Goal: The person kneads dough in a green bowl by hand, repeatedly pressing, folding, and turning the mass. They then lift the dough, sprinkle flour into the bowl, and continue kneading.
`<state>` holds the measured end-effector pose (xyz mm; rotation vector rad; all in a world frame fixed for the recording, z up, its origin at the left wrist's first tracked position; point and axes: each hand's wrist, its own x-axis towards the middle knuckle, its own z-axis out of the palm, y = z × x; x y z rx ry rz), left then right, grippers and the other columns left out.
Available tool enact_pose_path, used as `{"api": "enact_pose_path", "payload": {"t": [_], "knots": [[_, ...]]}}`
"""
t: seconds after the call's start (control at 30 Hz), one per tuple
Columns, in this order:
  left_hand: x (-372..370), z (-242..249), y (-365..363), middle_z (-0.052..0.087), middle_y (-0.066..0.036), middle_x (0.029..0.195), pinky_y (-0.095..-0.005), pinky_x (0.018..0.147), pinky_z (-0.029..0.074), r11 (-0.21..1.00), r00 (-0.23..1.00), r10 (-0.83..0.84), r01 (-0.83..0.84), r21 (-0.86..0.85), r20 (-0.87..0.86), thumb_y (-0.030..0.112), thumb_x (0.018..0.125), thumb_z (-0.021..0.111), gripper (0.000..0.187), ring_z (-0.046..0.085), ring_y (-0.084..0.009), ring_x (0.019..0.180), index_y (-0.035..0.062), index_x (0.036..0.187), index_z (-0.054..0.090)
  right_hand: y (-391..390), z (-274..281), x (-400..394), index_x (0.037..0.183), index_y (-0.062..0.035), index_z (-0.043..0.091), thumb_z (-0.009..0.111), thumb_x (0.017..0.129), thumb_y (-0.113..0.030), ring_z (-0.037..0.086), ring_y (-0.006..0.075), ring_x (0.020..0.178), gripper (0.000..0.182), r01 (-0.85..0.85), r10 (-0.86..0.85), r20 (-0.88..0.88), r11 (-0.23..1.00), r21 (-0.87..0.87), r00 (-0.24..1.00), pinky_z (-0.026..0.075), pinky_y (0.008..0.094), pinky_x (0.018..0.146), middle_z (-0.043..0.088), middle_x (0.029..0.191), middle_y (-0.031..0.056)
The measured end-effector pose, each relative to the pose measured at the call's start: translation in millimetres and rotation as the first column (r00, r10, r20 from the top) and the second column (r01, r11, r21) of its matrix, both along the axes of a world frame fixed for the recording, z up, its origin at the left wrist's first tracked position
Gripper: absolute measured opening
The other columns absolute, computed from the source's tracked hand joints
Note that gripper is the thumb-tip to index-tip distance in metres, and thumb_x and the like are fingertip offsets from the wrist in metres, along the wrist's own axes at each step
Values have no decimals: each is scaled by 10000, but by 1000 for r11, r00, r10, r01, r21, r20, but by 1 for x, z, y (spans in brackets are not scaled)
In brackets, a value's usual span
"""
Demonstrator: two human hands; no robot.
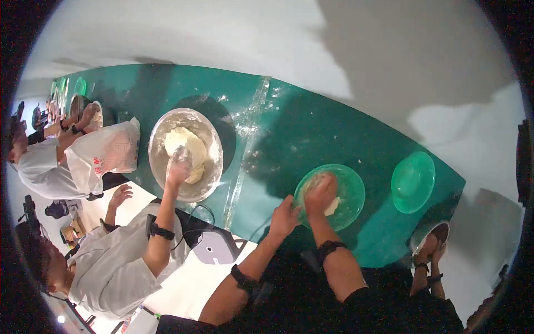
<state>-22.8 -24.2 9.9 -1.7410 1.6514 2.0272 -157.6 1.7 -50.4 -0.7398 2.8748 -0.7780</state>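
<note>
A translucent green bowl (pixel 356 192) stands on the table in front of me. My left hand (pixel 285 216) is closed at the bowl's near-left rim, thumb and fingers gripping the edge. Inside the bowl is my right hand (pixel 321 195), its fingers curled down and pressed on dough. A pale piece of dough (pixel 332 207) shows beside the knuckles; the rest lies hidden under the hand. Floury residue coats the bowl's inner wall near my fingers.
Flour-dusted green table (pixel 311 133). A second green bowl (pixel 413 182) sits to the right. At left, a co-worker's hand (pixel 181 164) works dough (pixel 192 147) in a steel bowl (pixel 157 161), near a white bag (pixel 111 153). Other people work at both ends; a grey stool (pixel 216 247) stands below.
</note>
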Motion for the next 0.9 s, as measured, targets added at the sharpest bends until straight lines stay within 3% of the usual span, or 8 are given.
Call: {"api": "enact_pose_path", "payload": {"t": [0.03, 0.13, 0.27, 0.47, 0.53, 0.63, 0.73, 0.9], "knots": [[-4, 7, -2, 686, -234, 859, -469, 673, 570, 998, 998, -59, 60, -29, 26, 167, 940, 660, 254, 720, -414, 806, 34, 1126, 549, -8, 9, 1, 1073, -35, 624, 629, 850, -54, 583, 416, 1051, 224, 196, -199, 60, 980, 42, 978, 471, 496, 916, 625, 1117, 191], [-15, 25, -5, 694, -217, 863, -459, 677, 582, 995, 990, -67, 75, -64, 124, 165, 943, 664, 259, 740, -369, 795, 20, 1123, 549, -7, 14, -3, 1088, -17, 634, 623, 851, -25, 578, 422, 1052, 237, 398, -344, 221, 873, -281, 912, 457, 495, 940, 625, 1111, 198], [-9, 7, -5, 720, -194, 896, -448, 683, 599, 994, 993, -99, 102, -49, 60, 136, 947, 655, 248, 757, -331, 784, 25, 1153, 570, 32, 32, -11, 1232, -31, 634, 637, 829, -1, 566, 383, 1215, 405, -114, 116, 214, 993, -20, 970, 432, 466, 1052, 631, 1221, 188], [-1, -35, 4, 735, -194, 912, -424, 638, 641, 993, 993, -66, 75, -95, 94, 130, 927, 691, 270, 760, -346, 785, 8, 1127, 555, 64, 84, -22, 1394, -75, 571, 734, 736, -114, 452, 393, 1392, 679, -655, 678, 44, 688, 313, 734, 366, 558, 1119, 537, 1406, 176], [-6, -2, -3, 739, -190, 910, -413, 584, 641, 961, 986, -154, 165, -223, 67, 127, 923, 698, 262, 765, -328, 795, 7, 1111, 562, 69, 58, -7, 1390, -68, 572, 718, 748, -139, 440, 440, 1376, 662, -647, 710, -152, 695, 314, 688, 379, 599, 1085, 519, 1399, 181], [-5, -7, -5, 728, -193, 892, -412, 557, 634, 998, 998, -51, 52, -20, 35, 111, 924, 690, 263, 761, -299, 747, 12, 1137, 573, 61, 58, -17, 1390, -108, 581, 666, 796, -118, 439, 445, 1362, 600, -666, 707, -102, 698, 263, 700, 399, 598, 1058, 519, 1381, 180], [-4, -15, -4, 707, -189, 864, -403, 562, 640, 999, 999, -33, 33, 6, -2, 105, 927, 682, 251, 749, -289, 713, 12, 1134, 574, 66, 58, -27, 1358, -150, 609, 661, 799, -125, 452, 426, 1345, 563, -683, 688, -19, 723, 102, 726, 416, 607, 1031, 523, 1372, 183], [-10, 10, -7, 695, -183, 842, -413, 555, 625, 999, 1000, 1, 0, -36, 23, 114, 920, 688, 239, 749, -288, 756, 25, 1113, 578, 50, 54, -23, 1297, -166, 633, 695, 817, -170, 462, 439, 1310, 484, -604, 591, 122, 783, 151, 797, 448, 597, 1013, 520, 1370, 187]]}}
